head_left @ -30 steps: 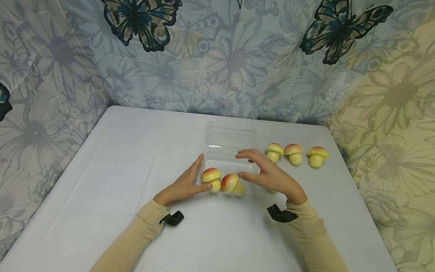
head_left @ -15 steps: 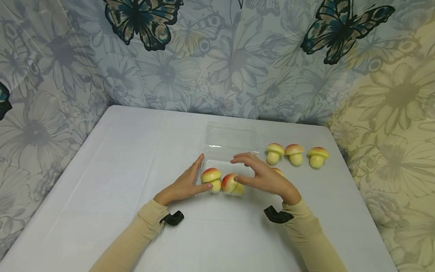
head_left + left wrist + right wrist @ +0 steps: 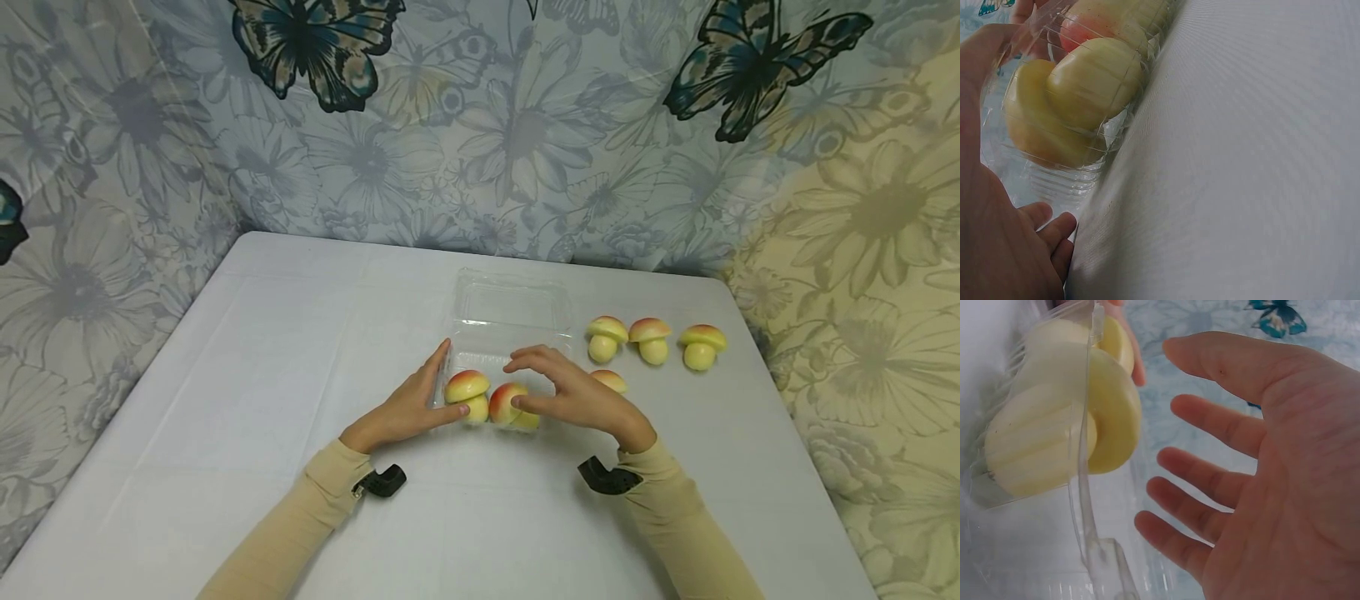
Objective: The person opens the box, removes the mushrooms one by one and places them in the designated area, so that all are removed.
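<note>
A clear plastic container (image 3: 495, 343) lies on the white table with its lid folded back. Two mushroom-shaped pieces with red-yellow caps sit along its near side: the left mushroom (image 3: 467, 388) and the right mushroom (image 3: 506, 402). My left hand (image 3: 401, 412) grips the container's near left corner, its thumb over the front edge beside the left mushroom and fingers along the left wall. My right hand (image 3: 581, 392) hovers over the container's right side, fingers spread and holding nothing. Its thumb partly hides the right mushroom in the head view; the right wrist view shows a gap between them.
Right of the container stand three more mushrooms in a row: one mushroom (image 3: 606, 337), a second mushroom (image 3: 649, 340) and a third mushroom (image 3: 701, 347). Another mushroom (image 3: 610, 381) is partly hidden behind my right hand. A patterned wall (image 3: 480, 150) borders the table's far edge.
My right hand has shifted slightly left and toward me over the container, uncovering the cap of the mushroom behind it. The left hand and the container have stayed in place.
</note>
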`<state>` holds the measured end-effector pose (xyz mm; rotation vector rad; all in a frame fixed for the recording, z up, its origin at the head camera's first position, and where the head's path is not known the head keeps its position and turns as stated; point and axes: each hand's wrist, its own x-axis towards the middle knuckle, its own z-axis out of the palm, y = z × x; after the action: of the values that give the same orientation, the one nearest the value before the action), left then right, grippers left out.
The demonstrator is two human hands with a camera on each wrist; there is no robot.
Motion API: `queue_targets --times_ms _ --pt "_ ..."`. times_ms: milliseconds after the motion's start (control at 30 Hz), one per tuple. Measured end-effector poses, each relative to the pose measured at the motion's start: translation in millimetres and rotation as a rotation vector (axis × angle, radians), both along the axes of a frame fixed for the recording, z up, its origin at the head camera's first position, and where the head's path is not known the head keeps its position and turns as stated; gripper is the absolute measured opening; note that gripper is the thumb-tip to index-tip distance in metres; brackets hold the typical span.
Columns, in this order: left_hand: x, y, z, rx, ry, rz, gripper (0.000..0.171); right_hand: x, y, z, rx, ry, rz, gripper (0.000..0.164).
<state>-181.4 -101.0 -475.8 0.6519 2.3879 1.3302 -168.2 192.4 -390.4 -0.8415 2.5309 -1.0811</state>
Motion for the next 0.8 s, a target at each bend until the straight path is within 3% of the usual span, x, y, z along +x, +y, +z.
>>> queue_targets --times_ms 800 --pt "-0.9 -0.1 -1.7 -0.009 -0.001 0.0 0.11 -1.8 -3.1 -10.3 0.038 -0.037 0.051 0.04"
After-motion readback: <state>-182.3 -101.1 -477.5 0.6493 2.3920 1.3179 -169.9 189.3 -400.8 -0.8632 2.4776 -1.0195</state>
